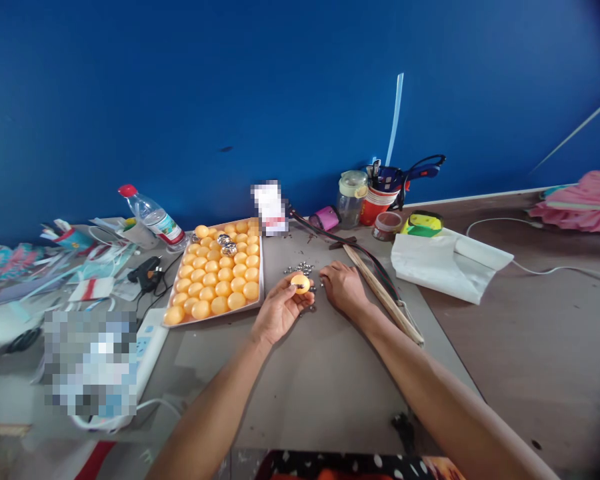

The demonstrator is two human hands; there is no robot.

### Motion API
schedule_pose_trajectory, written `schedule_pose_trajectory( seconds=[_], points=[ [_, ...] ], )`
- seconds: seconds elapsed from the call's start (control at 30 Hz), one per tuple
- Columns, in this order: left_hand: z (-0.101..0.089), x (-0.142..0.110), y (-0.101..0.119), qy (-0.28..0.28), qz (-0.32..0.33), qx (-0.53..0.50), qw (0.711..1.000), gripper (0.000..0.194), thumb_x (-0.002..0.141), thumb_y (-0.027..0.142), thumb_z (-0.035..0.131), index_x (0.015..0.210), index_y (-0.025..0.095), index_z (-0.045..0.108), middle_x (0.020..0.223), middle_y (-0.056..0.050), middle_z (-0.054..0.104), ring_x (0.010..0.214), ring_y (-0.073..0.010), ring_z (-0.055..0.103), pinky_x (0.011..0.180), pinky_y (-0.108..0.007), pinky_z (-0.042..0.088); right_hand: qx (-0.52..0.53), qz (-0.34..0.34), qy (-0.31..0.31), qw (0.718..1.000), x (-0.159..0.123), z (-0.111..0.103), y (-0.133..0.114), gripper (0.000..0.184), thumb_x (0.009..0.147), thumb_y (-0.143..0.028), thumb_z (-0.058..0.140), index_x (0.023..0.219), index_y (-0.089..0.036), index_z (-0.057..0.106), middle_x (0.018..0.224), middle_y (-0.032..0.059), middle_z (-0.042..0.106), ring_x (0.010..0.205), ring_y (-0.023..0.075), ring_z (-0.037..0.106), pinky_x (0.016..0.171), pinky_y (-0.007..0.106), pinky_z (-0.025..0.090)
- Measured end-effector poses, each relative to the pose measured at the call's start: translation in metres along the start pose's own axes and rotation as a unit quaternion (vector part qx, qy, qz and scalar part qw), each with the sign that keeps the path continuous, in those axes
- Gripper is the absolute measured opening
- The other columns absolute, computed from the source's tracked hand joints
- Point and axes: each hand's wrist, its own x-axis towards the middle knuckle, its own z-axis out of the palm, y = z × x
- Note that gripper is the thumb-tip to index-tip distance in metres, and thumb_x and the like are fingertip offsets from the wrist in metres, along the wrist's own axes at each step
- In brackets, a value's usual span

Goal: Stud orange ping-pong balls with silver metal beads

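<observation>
A shallow, pale-rimmed tray (262, 280) stood filled with glossy orange balls (211, 279), two shiny silver balls (225, 245) resting on top. Right of it, the left hand (281, 308) pinched a dark-marked orange ball (301, 285), seemingly unfinished. Small metallic beads (304, 268) lay loose beyond, apparently unused; the right hand's (345, 287) fingers curled near them, whether holding any I could not tell.

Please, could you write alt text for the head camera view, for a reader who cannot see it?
A person's left hand holds a yellow-orange ball over a grey table; the right hand is close by, near a scatter of small shiny pieces. On the left, a shallow box holds many similar balls, and a blue wall stands behind.
</observation>
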Motion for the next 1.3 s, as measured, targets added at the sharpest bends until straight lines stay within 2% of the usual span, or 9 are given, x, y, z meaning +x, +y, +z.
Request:
schedule_pose_trajectory(
  seconds=[0.13, 0.43, 0.6, 0.87, 1.0, 1.1, 1.3],
  points=[
    [-0.001, 0.000, 0.002, 0.002, -0.001, -0.009, 1.000, 0.032, 0.074, 0.022, 0.065, 0.104, 0.014, 0.058, 0.098, -0.010, 0.066, 0.073, -0.0136, 0.063, 0.076, -0.030, 0.048, 0.006, 0.004, 0.005, 1.000, 0.000, 0.002, 0.003, 0.022, 0.086, -0.024, 0.044, 0.095, -0.020, 0.064, 0.092, 0.0077, 0.062, 0.087, 0.0197, 0.054, 0.071, 0.029, 0.029],
    [-0.002, 0.001, 0.003, 0.009, -0.008, -0.026, 1.000, 0.035, 0.072, 0.021, 0.065, 0.106, 0.016, 0.057, 0.098, -0.007, 0.064, 0.071, -0.0123, 0.062, 0.074, -0.029, 0.048, 0.000, 0.001, -0.005, 1.000, 0.000, 0.001, 0.000, 0.029, 0.084, -0.025, 0.047, 0.109, -0.020, 0.060, 0.100, 0.0097, 0.060, 0.093, 0.0216, 0.052, 0.074, 0.030, 0.030],
    [0.000, 0.000, 0.004, 0.008, -0.011, -0.028, 1.000, 0.033, 0.073, 0.021, 0.064, 0.104, 0.015, 0.057, 0.093, -0.007, 0.065, 0.069, -0.0123, 0.061, 0.071, -0.029, 0.048, -0.018, 0.006, -0.014, 1.000, 0.001, 0.000, -0.002, 0.022, 0.086, -0.025, 0.045, 0.097, -0.021, 0.064, 0.096, 0.0094, 0.061, 0.090, 0.0211, 0.054, 0.073, 0.030, 0.030],
    [-0.001, 0.001, 0.006, 0.003, -0.009, -0.035, 0.999, 0.031, 0.075, 0.022, 0.062, 0.104, 0.015, 0.056, 0.093, -0.008, 0.065, 0.067, -0.0110, 0.061, 0.071, -0.027, 0.049, 0.049, 0.006, 0.016, 0.999, 0.001, 0.002, 0.004, 0.021, 0.086, -0.023, 0.045, 0.086, -0.019, 0.065, 0.089, 0.0070, 0.064, 0.085, 0.0181, 0.056, 0.072, 0.028, 0.030],
    [-0.003, 0.002, 0.007, 0.015, -0.006, -0.041, 0.999, 0.028, 0.075, 0.021, 0.062, 0.101, 0.015, 0.057, 0.092, -0.007, 0.065, 0.067, -0.0109, 0.061, 0.070, -0.027, 0.049, 0.098, -0.021, -0.027, 0.995, -0.001, -0.003, 0.009, 0.019, 0.082, -0.021, 0.048, 0.087, -0.020, 0.067, 0.092, 0.0041, 0.065, 0.088, 0.0168, 0.057, 0.075, 0.027, 0.032],
    [-0.004, 0.003, 0.007, 0.015, -0.001, -0.046, 0.999, 0.027, 0.075, 0.021, 0.061, 0.101, 0.015, 0.057, 0.093, -0.007, 0.065, 0.068, -0.0113, 0.061, 0.070, -0.027, 0.049, 0.093, -0.038, -0.061, 0.993, -0.003, -0.006, 0.009, 0.018, 0.078, -0.018, 0.053, 0.089, -0.021, 0.066, 0.095, 0.0039, 0.065, 0.091, 0.0177, 0.056, 0.078, 0.028, 0.032],
    [-0.002, 0.002, 0.007, 0.022, -0.005, -0.042, 0.999, 0.025, 0.076, 0.021, 0.060, 0.100, 0.014, 0.057, 0.093, -0.008, 0.065, 0.067, -0.0113, 0.060, 0.070, -0.027, 0.050, 0.070, -0.049, -0.073, 0.994, -0.003, -0.004, 0.006, 0.014, 0.077, -0.016, 0.052, 0.079, -0.019, 0.065, 0.089, 0.0052, 0.063, 0.089, 0.0179, 0.055, 0.075, 0.028, 0.033]
  ],
)
